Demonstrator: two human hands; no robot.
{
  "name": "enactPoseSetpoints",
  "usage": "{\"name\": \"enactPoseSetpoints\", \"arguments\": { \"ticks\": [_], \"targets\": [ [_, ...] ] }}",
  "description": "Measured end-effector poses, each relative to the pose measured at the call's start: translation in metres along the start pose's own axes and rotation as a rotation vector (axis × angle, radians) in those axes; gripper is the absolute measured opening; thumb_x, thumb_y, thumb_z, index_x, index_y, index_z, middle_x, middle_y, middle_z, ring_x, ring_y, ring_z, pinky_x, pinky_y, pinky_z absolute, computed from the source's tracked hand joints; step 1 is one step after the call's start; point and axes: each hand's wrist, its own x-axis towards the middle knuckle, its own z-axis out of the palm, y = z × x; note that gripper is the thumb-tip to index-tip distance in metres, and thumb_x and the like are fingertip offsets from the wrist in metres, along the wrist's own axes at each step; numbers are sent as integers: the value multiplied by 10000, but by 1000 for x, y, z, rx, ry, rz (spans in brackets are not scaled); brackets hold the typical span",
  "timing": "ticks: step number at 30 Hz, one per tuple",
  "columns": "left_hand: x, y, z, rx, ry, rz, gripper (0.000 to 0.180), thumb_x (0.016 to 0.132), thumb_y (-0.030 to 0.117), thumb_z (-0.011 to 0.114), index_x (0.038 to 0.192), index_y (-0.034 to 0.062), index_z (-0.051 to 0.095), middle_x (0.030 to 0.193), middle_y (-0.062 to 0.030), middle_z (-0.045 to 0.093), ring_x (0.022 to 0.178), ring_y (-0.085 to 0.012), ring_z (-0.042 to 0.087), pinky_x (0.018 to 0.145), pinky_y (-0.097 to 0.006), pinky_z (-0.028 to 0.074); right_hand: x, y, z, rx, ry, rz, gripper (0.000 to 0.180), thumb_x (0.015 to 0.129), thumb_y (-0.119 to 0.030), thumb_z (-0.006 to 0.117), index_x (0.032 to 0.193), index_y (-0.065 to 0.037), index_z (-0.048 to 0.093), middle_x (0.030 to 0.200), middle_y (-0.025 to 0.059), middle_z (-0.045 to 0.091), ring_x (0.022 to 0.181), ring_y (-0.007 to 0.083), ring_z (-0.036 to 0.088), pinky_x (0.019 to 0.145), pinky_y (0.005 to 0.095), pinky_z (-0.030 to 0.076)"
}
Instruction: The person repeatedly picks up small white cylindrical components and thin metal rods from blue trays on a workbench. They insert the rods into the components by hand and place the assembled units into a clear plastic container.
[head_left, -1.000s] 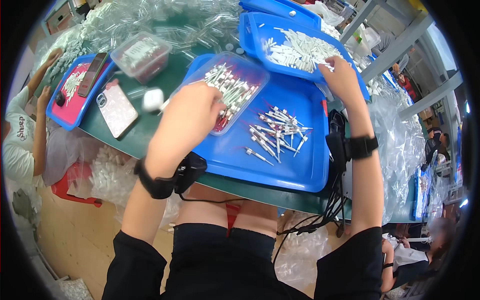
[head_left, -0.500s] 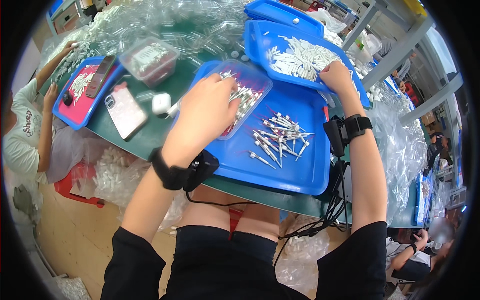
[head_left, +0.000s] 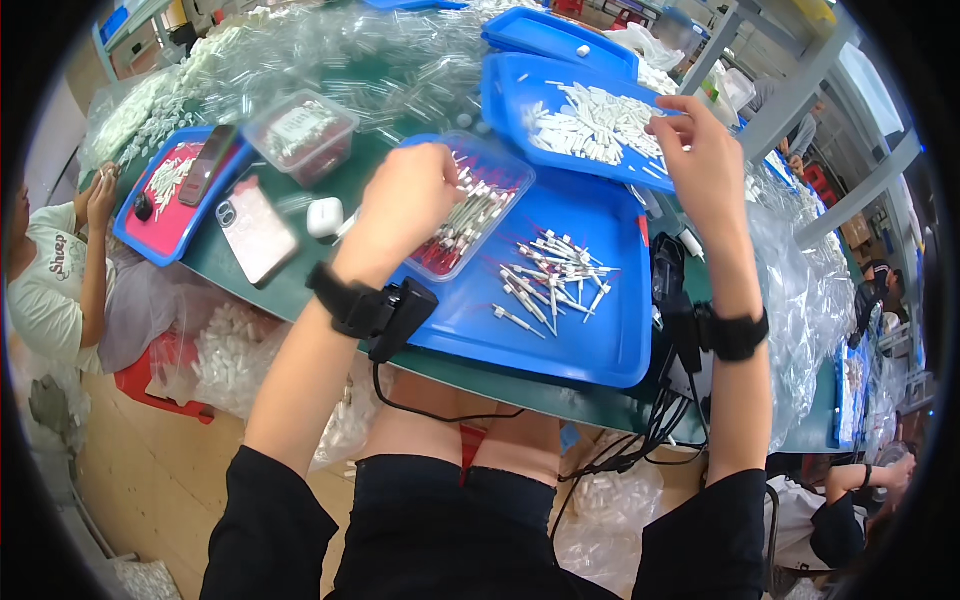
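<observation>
Over clear tub (head_left: pixel 478 215) — left hand (head_left: pixel 405 205)

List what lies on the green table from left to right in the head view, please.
Blue tray with pink liner → phone → white earbud case → left hand over the clear tub → loose pile of small tubes → right hand.

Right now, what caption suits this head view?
Left hand in a clear tray of tubes, right hand over white pieces.
</observation>
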Motion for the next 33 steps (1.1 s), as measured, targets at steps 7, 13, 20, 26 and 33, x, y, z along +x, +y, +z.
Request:
{"name": "enactPoseSetpoints", "arguments": {
  "ticks": [7,13,20,26,33],
  "targets": [
    [-15,24,-31,-764,135,-69,104,837,103,679,891,33,625,821,-62,627,704,-146,629,627,-265,506,-65,-56,-43,422,-197,55,134,866,-91,600,953,-15,669,833,54,685,757,118,652,669,244,486],
    [-64,43,-27,-1640,-21,-46,145,880,115,659,977,14,622,854,-62,626,728,-166,626,650,-303,539,-108,-77,-30,824,-304,178,141,842,7,650,982,7,664,890,63,679,805,119,655,722,237,508],
    [-86,61,-2,-1783,4,-18,182,880,151,658,990,19,600,872,-70,612,762,-182,631,654,-312,551,-136,-82,-29,976,-377,298,137,840,21,650,974,45,665,911,101,686,837,144,667,751,263,538],
    [-95,73,4,-1643,130,-74,240,871,234,676,952,29,580,912,-63,563,755,-194,601,617,-282,540,-138,-83,-33,948,-375,323,140,843,30,636,977,60,663,893,122,684,827,183,686,730,266,540],
    [-101,76,17,-1534,234,74,150,853,87,676,937,11,578,873,-97,588,748,-228,638,632,-307,559,-142,-82,-37,953,-371,390,146,834,10,661,974,46,668,847,89,695,820,158,686,715,243,533]
  ]
}}
